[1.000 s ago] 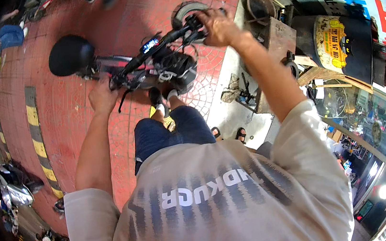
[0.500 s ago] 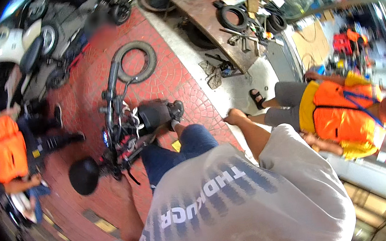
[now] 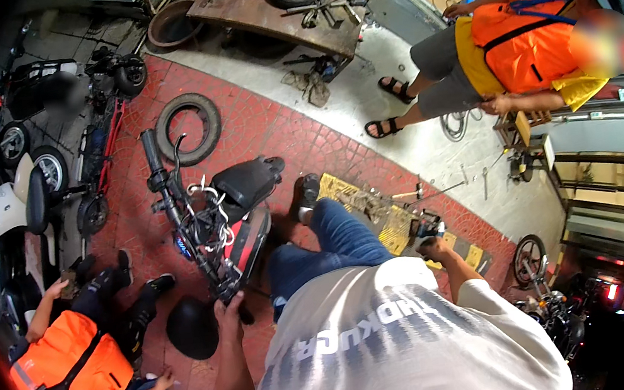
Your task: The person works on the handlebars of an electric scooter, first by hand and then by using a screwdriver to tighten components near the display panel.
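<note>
Inside the curled fingers of our left hand (image 3: 229,318) is the near end of the handlebar (image 3: 165,187) of the scooter (image 3: 252,237); ahead of them lies a tyre (image 3: 212,127). Our right hand (image 3: 435,249) hangs well apart; we cannot tell if its fingers hold something.

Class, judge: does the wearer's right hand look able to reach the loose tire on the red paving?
Probably not without stepping: distance is in the way. The right hand is down on the right; the tire lies ahead-left, beside the handlebar.

The handlebar grip (image 3: 151,150) looks matt, perhaps rubber; tyre (image 3: 211,121) dull rubber; vest (image 3: 536,49) shiny cloth.
</note>
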Demonstrator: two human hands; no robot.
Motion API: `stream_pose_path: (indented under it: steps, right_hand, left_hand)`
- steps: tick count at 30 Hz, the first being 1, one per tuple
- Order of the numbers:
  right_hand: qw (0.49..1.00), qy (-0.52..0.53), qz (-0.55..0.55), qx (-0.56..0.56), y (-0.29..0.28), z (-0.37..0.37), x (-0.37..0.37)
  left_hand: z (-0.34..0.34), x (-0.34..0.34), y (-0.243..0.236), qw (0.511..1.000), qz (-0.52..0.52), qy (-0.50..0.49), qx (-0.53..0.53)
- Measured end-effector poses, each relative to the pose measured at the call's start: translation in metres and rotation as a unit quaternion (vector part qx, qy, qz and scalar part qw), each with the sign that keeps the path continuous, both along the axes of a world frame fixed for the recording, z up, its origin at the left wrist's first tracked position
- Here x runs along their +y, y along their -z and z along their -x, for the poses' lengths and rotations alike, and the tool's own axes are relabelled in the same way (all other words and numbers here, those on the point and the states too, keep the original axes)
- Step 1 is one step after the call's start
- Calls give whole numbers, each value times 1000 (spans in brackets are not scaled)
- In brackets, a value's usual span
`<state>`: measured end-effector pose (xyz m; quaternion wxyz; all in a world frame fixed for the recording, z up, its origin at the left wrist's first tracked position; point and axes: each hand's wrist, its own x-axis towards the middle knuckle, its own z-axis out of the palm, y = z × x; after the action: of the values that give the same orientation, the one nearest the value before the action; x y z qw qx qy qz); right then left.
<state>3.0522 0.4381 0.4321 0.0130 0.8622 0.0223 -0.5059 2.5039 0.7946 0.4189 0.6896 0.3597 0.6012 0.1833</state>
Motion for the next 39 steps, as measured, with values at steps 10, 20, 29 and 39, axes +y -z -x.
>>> stream_pose_path:
  steps: [10, 20, 29, 39]
  right_hand:
    - [879, 376, -278, 98, 57, 45, -102]
    - [959, -196, -195, -61, 67, -59, 39]
    - [769, -495, -405, 25, -109, 142, 250]
    - [667, -554, -430, -252, -55, 231, 199]
  left_hand:
    - [-7, 9, -1, 993, 107, -16, 46]
    - [-67, -37, -31, 980, 62, -125, 142]
    - [-126, -88, -56, 971, 223, -65, -63]
    - [-135, -92, -79, 882, -58, 466, 52]
